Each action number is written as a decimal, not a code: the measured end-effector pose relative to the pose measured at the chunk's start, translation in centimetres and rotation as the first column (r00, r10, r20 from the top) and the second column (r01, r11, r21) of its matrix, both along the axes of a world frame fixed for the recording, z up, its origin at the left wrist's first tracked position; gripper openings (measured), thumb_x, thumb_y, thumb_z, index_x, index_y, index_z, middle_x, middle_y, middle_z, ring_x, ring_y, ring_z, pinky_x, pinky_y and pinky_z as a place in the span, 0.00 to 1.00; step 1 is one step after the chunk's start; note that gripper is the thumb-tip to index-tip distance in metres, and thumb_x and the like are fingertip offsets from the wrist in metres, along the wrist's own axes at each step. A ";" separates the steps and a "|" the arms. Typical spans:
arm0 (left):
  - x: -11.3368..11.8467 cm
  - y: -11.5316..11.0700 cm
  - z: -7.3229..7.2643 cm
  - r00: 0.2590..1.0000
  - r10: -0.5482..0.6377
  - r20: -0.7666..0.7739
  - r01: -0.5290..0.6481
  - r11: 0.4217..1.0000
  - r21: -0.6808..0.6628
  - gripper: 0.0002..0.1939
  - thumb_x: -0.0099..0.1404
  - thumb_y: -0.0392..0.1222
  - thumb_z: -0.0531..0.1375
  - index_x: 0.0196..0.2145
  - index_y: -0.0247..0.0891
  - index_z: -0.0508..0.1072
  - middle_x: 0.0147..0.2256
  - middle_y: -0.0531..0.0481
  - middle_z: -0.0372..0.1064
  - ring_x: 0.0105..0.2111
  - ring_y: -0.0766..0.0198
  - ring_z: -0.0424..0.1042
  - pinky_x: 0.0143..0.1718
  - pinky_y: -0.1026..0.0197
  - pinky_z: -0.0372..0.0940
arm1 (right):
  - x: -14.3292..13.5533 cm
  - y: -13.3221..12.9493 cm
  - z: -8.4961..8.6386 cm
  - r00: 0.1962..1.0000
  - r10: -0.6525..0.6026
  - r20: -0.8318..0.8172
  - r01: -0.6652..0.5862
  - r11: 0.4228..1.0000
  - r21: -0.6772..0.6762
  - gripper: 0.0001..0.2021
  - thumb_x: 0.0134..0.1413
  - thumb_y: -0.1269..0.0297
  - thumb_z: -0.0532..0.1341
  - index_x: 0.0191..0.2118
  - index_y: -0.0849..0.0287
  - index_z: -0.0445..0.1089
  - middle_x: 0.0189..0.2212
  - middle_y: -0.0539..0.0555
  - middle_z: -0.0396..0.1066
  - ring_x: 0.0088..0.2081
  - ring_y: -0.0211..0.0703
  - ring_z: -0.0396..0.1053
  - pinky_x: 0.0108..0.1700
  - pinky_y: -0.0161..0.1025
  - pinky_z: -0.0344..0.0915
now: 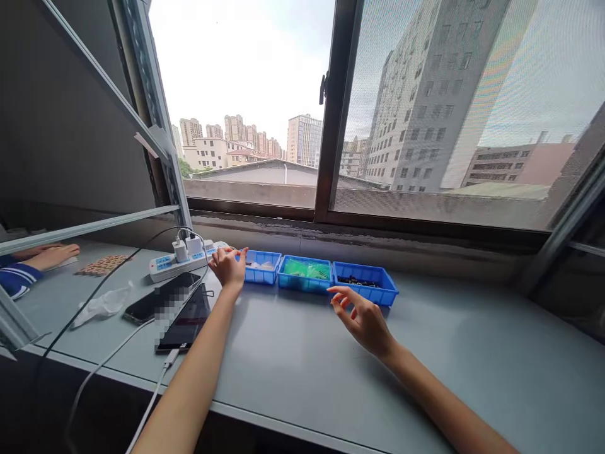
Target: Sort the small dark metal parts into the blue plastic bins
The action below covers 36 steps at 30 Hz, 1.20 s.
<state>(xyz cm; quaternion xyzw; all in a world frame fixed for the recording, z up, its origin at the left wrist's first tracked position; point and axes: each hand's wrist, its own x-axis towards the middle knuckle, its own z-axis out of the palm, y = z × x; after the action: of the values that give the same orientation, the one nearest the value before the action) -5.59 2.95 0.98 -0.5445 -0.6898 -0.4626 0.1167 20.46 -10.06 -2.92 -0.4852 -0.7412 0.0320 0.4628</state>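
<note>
Three blue bins stand in a row by the window. The left bin (265,275) holds small pale pieces, the middle bin (305,285) bright green items, and the right bin (386,294) small black parts. My left hand (229,266) is raised at the left end of the left bin, its fingers apart and nothing visible in them. Just in front of the gap between the middle and right bins is my right hand (362,315), thumb and index finger curved towards each other with a gap between them. No object shows in it.
A power strip (165,267) with plugged chargers, a black phone (146,305), a dark tablet (189,325) with a white cable, and crumpled plastic (104,304) lie at left. Beyond them are a brown pile (101,265) and another person's hand (55,256). A metal frame stands at left.
</note>
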 end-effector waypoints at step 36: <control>5.3 -1.5 -0.4 0.786 -0.334 -0.520 0.458 0.880 0.126 0.06 0.63 0.40 0.56 0.31 0.39 0.72 0.37 0.47 0.70 0.37 0.58 0.68 0.40 0.56 0.58 | 0.9 0.1 0.0 0.959 0.046 0.279 -0.031 0.998 -0.056 0.11 0.57 0.63 0.51 0.35 0.54 0.70 0.26 0.48 0.72 0.20 0.35 0.66 0.23 0.32 0.62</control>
<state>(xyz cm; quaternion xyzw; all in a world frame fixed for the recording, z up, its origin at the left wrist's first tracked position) -0.24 1.44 0.54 -0.7570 -0.4448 -0.4077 0.2509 21.38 -9.94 -2.89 -0.4820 -0.8074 -0.0090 0.3400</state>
